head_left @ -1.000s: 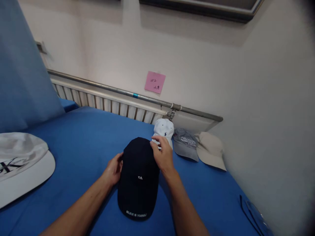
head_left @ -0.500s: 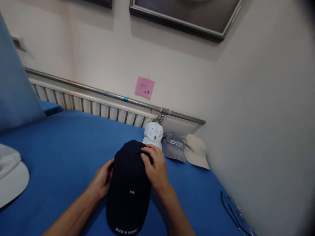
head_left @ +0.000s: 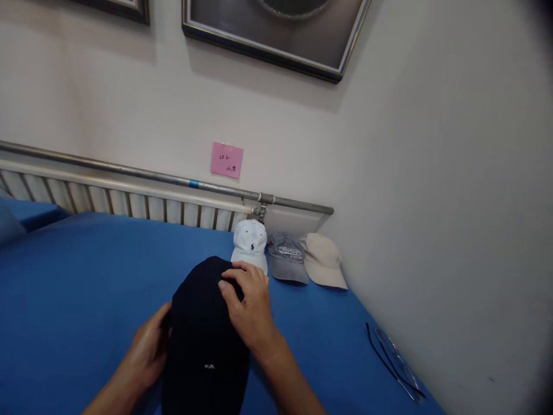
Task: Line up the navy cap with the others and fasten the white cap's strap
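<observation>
A dark navy baseball cap (head_left: 203, 328) with a small white logo is held up in front of me, its brim pointing down and cut off by the lower edge of the view. My left hand (head_left: 151, 346) grips the cap's left side, its fingertips hidden behind or inside it. On the upper right of the crown rests my right hand (head_left: 248, 305), thumb and fingers curved against the fabric. Just beyond stands a white cap (head_left: 249, 242) with a small dark emblem. Right of it are a grey cap (head_left: 287, 262) with white lettering and a beige cap (head_left: 324, 259).
A blue cover (head_left: 86, 276) spreads over the surface. Eyeglasses (head_left: 397, 363) lie near its right edge, beside the wall. Behind run a radiator (head_left: 142, 202) and a metal pipe (head_left: 108, 167). A pink note (head_left: 227, 159) and framed pictures (head_left: 276, 34) are on the wall.
The view has turned left-to-right, so the scene has shifted left and the white cap at the left edge is out of sight. Both hands still hold the navy cap, now lower in view.
</observation>
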Motion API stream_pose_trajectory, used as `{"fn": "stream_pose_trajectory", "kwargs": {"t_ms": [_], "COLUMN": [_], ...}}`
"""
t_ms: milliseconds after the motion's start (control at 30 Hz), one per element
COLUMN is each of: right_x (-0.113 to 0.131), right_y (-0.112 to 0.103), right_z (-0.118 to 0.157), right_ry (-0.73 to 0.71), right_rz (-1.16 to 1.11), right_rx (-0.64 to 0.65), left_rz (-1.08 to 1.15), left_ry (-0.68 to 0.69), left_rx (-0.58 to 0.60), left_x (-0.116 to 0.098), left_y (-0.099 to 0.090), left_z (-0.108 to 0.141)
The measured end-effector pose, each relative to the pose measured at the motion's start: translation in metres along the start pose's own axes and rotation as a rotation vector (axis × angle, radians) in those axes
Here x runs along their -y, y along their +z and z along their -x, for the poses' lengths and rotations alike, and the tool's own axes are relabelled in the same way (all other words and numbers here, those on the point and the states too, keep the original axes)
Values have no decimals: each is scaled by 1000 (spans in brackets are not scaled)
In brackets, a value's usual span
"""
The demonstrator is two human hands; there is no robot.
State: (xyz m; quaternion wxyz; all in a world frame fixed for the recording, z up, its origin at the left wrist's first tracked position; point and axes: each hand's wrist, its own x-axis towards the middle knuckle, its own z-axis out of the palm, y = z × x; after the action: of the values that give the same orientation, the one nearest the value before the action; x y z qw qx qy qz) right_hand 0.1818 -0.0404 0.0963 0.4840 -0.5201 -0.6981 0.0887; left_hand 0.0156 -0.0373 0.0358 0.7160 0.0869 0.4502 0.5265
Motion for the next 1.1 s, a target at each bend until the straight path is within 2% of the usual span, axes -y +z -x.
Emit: {"fn": "stream_pose_trajectory", "kwargs": {"t_ms": [100,200,400,533,567,667,767,867,933,1000,1100], "right_x": [3,5,9,7,6,2,-6,-12,-11,-10,-23], "right_y": [-1,-2,-5,-4,-4,-2,3,9,11,8,0], "right_z": [-1,0,3,1,1,1,-1,-6,-8,-8,-4], "right_ry": [1,-9,-63,-121,-140,-183,-262,-309,-281,-195,93], "right_rz": [3,5,62,67,65,88,130,137,134,117,46], "right_rx": [-9,-18,-33,-45,-49,-42,-36,-50,-65,-89,-151], "left_rz": [-53,-97,-142,-70,-26,59,135,165,173,186,188], "left_ry": [44,31,-6,27,65,26,-61,-15,-6,0,-19], "left_rx": [-49,-60,-91,-56,-84,0,165,144,153,144,157], "left_x": [-1,-2,-3,0,1,3,1,-2,-3,-3,-2], "left_y": [7,10,7,5,5,6,6,2,-1,-3,-4], "left_z": [9,14,11,4,3,1,-1,-7,-10,-13,-15]}}
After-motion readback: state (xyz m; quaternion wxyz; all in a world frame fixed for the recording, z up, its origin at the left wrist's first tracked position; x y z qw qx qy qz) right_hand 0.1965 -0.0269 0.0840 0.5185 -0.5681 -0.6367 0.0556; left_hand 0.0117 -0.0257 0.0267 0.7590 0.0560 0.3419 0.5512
